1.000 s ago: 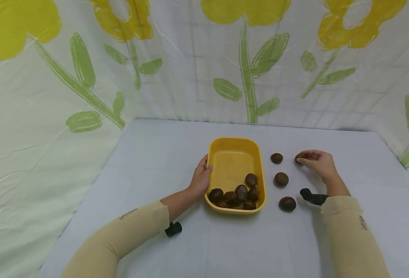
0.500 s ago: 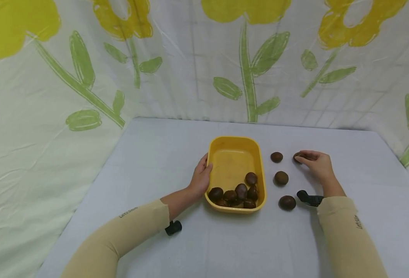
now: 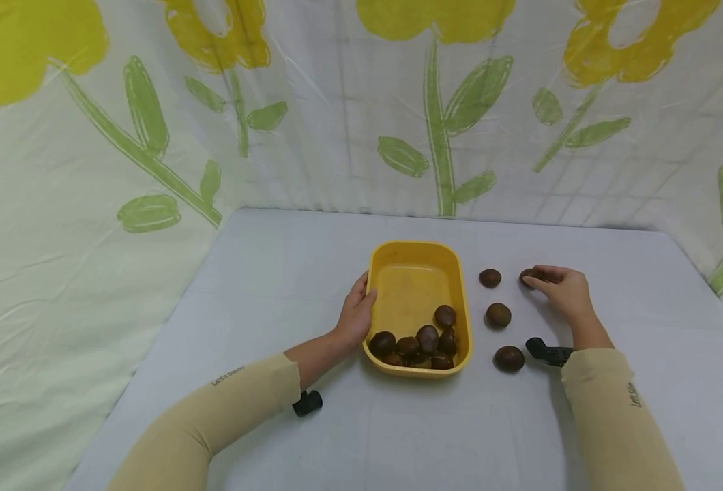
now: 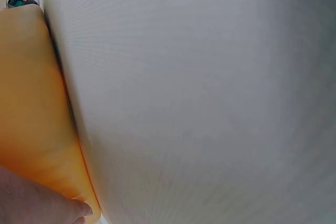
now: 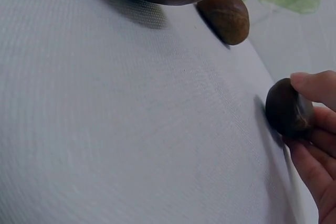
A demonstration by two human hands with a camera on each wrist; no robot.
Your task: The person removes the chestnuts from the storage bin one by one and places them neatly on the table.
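In the head view my right hand [image 3: 561, 290] pinches a dark brown chestnut [image 5: 286, 108] between thumb and fingers, low at the table's right side. The right wrist view shows the thumb on one side of the nut and fingertips on the other. My left hand [image 3: 355, 315] grips the left wall of a yellow plastic tray [image 3: 404, 286], thumb by the rim. Several chestnuts [image 3: 428, 337] are gathered at the tray's near end. Between the tray and my right hand lie 3 loose ones: a far chestnut [image 3: 490, 278], a middle chestnut [image 3: 498, 315] and a near chestnut [image 3: 509, 359].
A pale cloth covers the table [image 3: 263, 273]. Behind it hangs a white curtain [image 3: 318, 136] printed with yellow flowers. Black wrist mounts [image 3: 546, 352] stick out beside both forearms.
My right forearm has swung slightly left while the fingers stay on the same chestnut, which has shifted a little. The left hand and tray hold still.
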